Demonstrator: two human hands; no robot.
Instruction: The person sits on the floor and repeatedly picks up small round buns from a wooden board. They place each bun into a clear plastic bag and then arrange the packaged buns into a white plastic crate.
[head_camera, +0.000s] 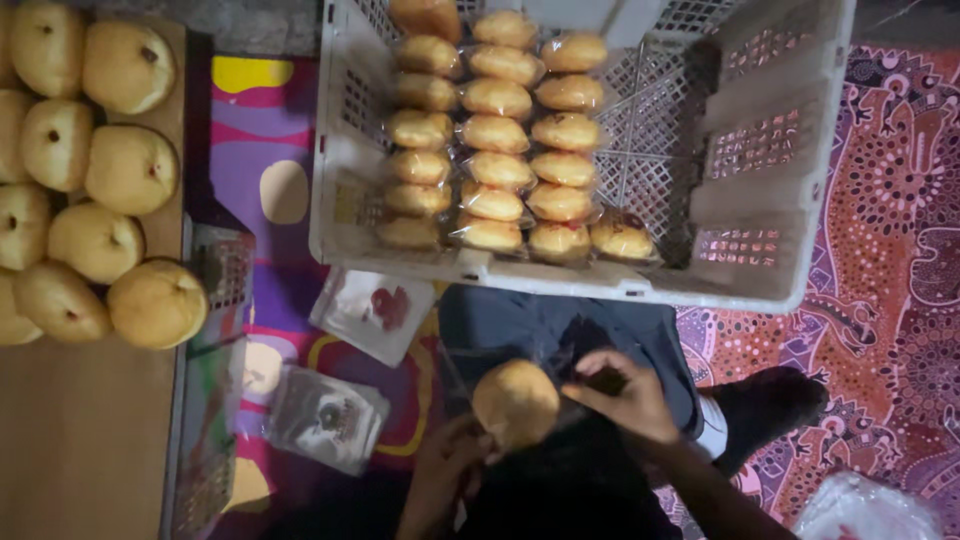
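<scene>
Two bare hands at 6 o'clock, over the lap. Left hand (445, 470) cups a round golden bun (515, 403) from below-left, grip pressed on its underside. Right hand (622, 395) at the bun's 3 o'clock, fingers pinched on thin clear plastic film (575, 345) that shows faintly around the bun; can't tell if the film fully wraps it. Bun sits between both hands, above dark trousers.

At 9 o'clock of the hands: two flat clear plastic packets (327, 418) on a purple-yellow patterned mat (255, 120), just beside the knee.

At 12 o'clock: white perforated plastic crate (760, 270), three rows of wrapped golden buns (495, 135) filling its left half, one extra bun at the near edge of the right half.

At 10 o'clock: wooden board (80, 430) carrying unwrapped pale round buns (95, 150) packed touching each other.

Red dotted cloth (900, 250) at 2 o'clock.
</scene>
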